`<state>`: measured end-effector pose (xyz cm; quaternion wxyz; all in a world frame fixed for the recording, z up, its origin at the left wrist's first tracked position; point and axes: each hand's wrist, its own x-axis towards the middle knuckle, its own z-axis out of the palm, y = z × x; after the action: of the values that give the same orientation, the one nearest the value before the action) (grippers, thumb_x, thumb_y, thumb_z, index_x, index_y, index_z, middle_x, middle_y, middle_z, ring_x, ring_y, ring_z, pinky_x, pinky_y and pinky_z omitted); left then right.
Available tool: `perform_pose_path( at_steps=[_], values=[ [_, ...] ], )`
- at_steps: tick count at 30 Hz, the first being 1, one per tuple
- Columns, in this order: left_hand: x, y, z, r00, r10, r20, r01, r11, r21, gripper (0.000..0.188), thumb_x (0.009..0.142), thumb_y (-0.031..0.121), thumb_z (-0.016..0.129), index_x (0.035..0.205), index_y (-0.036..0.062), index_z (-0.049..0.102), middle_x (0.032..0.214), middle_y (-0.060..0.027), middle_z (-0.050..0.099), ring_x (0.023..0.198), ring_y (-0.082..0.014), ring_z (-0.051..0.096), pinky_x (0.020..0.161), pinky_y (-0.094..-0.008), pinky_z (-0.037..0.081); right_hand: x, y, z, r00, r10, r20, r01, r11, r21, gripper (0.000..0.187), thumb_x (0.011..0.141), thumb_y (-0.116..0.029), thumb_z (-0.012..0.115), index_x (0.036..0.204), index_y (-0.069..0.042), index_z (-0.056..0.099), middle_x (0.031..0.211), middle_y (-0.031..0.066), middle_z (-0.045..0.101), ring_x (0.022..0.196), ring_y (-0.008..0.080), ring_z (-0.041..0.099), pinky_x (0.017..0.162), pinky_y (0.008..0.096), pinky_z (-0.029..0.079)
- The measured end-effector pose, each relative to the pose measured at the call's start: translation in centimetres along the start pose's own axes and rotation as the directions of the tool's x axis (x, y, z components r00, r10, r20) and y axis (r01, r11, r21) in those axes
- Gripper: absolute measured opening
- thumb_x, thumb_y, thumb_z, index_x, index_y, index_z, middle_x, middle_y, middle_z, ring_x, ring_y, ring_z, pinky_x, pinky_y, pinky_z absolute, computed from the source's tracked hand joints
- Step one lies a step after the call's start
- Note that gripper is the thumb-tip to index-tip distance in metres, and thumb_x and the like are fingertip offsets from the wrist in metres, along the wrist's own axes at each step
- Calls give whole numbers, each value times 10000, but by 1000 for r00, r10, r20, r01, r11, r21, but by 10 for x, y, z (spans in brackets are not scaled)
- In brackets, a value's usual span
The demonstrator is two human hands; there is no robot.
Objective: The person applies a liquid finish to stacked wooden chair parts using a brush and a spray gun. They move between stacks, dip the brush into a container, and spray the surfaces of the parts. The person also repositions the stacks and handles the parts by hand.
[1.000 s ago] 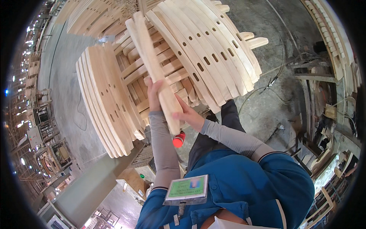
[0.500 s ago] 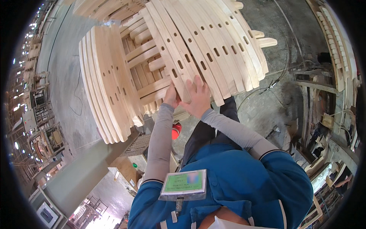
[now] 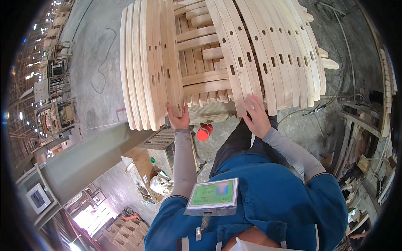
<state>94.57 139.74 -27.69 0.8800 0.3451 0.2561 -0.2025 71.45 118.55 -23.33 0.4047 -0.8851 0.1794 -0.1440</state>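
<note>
A stack of pale slotted wooden boards [image 3: 272, 62] stands on the right, and another group of slotted boards [image 3: 146, 71] on the left. Short wooden rails [image 3: 205, 79] lie crosswise between them. My left hand [image 3: 179, 119] is at the near end of the left group's innermost board, with fingers on either side of that end. My right hand [image 3: 257, 117] touches the near end of the right stack's innermost slotted board [image 3: 236, 62], its fingers spread over the wood. Parts of the left fingers are hidden by the board.
A red round object [image 3: 204, 132] is below the boards, near my legs. A wooden box [image 3: 144, 167] with a white bag [image 3: 161, 183] stands at lower left beside a grey beam [image 3: 92, 161]. Hoses lie on the floor at right, near piled timber [image 3: 364, 129].
My hands were close together at the right stack's inner board. My left hand has moved left to the other group; my right hand stays at the board's end. The view has shifted.
</note>
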Motion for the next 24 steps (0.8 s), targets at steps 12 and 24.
perform_pose_path(
  at_steps=[12, 24],
  values=[
    [-30, -72, 18, 932, -235, 277, 128, 926, 355, 436, 835, 345, 512, 1165, 70, 445, 1050, -76, 533, 931, -180, 535, 807, -326, 442, 84, -52, 87, 826, 481, 294, -533, 495, 687, 514, 694, -276, 679, 1038, 52, 485, 964, 184, 542, 949, 237, 533, 813, 346, 431],
    [-11, -68, 25, 844, -495, 206, 441, 859, 258, 378, 888, 381, 371, 1090, 70, 442, 803, -84, 500, 599, -145, 451, 468, -246, 350, 54, -19, 109, 813, 547, -198, -374, 752, 543, 335, 731, -158, 632, 967, 22, 476, 758, 66, 522, 680, 132, 508, 617, 272, 423]
  ],
)
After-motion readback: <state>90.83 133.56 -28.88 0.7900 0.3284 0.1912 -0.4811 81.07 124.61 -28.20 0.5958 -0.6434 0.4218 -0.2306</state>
